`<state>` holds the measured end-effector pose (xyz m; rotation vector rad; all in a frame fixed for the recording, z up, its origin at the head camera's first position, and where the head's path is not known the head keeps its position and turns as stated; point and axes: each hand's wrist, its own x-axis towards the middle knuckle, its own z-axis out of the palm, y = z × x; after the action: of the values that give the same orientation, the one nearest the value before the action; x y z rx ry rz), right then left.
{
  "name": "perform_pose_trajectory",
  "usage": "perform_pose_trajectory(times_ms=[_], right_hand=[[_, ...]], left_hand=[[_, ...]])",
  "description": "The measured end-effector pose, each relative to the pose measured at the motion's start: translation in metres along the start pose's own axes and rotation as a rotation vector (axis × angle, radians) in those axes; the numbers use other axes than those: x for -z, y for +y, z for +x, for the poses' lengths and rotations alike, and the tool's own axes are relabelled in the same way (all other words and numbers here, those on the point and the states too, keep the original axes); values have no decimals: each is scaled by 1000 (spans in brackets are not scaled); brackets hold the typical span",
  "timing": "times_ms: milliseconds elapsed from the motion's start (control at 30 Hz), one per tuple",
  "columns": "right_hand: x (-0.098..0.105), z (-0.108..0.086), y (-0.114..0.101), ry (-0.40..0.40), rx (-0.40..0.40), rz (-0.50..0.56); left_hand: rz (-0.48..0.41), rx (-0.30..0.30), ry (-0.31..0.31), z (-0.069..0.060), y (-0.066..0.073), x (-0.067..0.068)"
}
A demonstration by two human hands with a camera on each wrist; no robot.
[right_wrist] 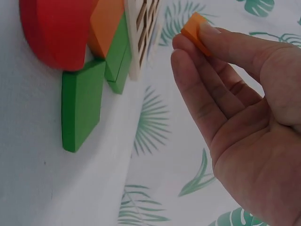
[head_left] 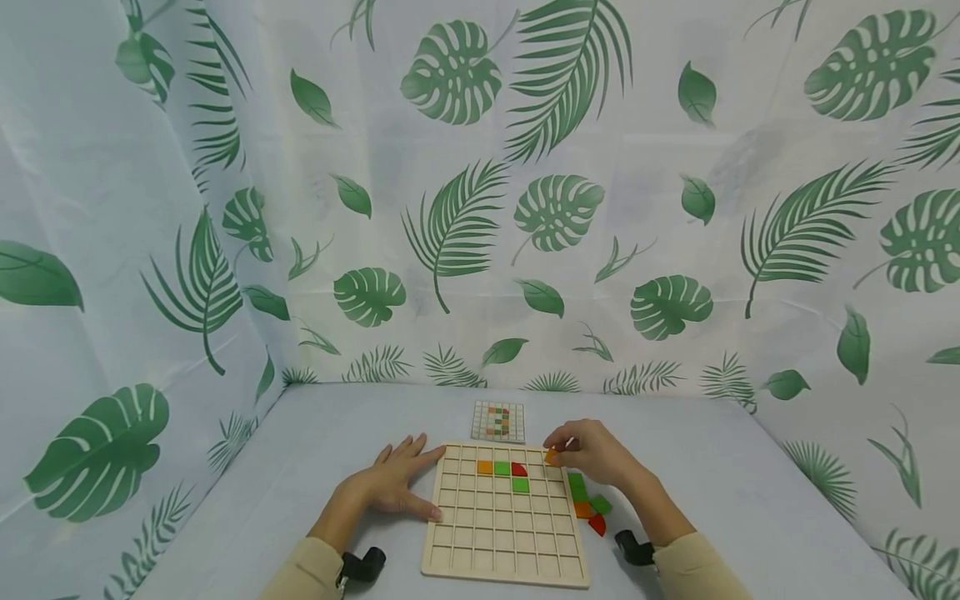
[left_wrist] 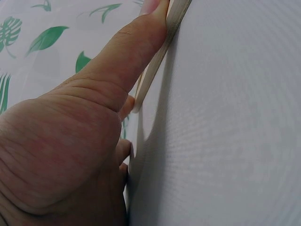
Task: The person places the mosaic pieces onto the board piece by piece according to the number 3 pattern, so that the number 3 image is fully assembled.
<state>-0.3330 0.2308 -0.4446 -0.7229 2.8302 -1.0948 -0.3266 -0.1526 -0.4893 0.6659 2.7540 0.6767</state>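
A wooden grid board (head_left: 480, 542) lies on the table, with an orange square tile (head_left: 485, 467), two green square tiles (head_left: 502, 468) and a red quarter-round tile (head_left: 519, 470) in its upper cells. My left hand (head_left: 393, 482) rests at the board's left edge, thumb and fingers spread and touching its side. Over the board's upper right corner, my right hand (head_left: 596, 452) pinches an orange tile (right_wrist: 195, 32) between thumb and fingertips. In the right wrist view this tile is held up, apart from the board.
Loose tiles lie right of the board: green ones (head_left: 577, 486), an orange one (head_left: 583, 510) and a red quarter-round one (head_left: 597, 524). Behind the board is a small pattern card (head_left: 498, 422) with a coloured grid. A leaf-print curtain (head_left: 465, 333) hangs behind the white table (head_left: 675, 433).
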Motion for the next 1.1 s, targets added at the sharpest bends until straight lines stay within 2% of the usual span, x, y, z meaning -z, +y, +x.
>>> perform_pose_trajectory(times_ms=[500, 833, 1100], right_hand=[[-18, 5, -8, -66, 101, 18], [-27, 6, -19, -117, 78, 21], [-32, 6, -18, -145, 78, 22]], left_hand=[[12, 10, -5, 0, 0, -1], [13, -5, -3, 1, -3, -1], [9, -6, -9, 0, -2, 0]])
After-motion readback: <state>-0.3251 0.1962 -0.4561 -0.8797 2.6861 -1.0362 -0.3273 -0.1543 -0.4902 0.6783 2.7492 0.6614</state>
